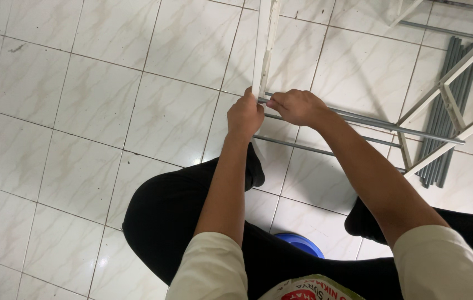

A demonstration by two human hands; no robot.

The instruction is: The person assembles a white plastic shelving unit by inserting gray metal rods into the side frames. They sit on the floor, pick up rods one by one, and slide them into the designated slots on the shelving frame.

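Observation:
My left hand [244, 118] grips the lower end of a white metal bar [265, 44] that rises toward the top of the view. My right hand [297, 106] pinches the end of a thin grey rod [370, 121] right where it meets that white bar. The rod runs to the right into a white ladder-like frame piece [452, 94]. A second grey rod [303, 146] lies parallel just below. Both forearms reach forward from cream sleeves.
A bundle of several loose grey rods [446, 116] lies on the white marble-pattern floor tiles [81, 111] at right. More white frame parts [414, 11] sit at the top right. My legs in black trousers [170, 222] and a blue round object [302, 243] are below.

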